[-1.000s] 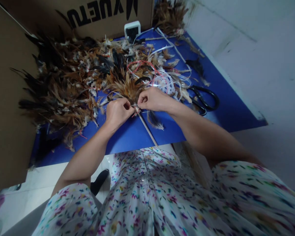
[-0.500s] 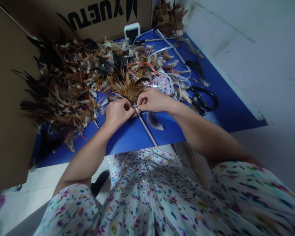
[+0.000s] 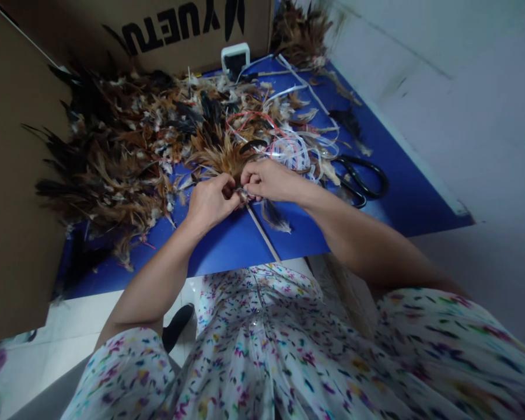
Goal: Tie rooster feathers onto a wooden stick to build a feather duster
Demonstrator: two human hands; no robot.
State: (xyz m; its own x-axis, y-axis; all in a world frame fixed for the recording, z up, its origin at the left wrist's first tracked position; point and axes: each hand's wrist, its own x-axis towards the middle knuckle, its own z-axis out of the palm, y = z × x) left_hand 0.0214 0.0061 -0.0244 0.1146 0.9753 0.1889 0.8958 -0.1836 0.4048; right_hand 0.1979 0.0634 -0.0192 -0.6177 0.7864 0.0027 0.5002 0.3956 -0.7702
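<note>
A thin stick (image 3: 263, 232) lies over the table's near edge, its far end running into a bundle of brown feathers (image 3: 222, 156) with a pale, reddish bound base. My left hand (image 3: 212, 200) pinches that base from the left, thumb and forefinger closed. From the right, my right hand (image 3: 269, 179) is closed on the same place, its fingertips nearly meeting the left ones. Whatever thin binding may be between the fingers is too small to make out. A loose grey feather (image 3: 275, 217) lies just below my right hand.
Heaped feathers (image 3: 114, 151) cover the blue table's (image 3: 420, 198) left side. Tangled white and red ties (image 3: 293, 149) lie beyond my right hand, near black-handled scissors (image 3: 365, 178). A cardboard box (image 3: 192, 41) and a small white-framed device (image 3: 235, 58) stand behind. A wall (image 3: 464, 105) borders the right.
My right fingers have curled a little and shifted slightly left at the bundle's base. My left fingertips have moved slightly too. The stick and feathers stay in place.
</note>
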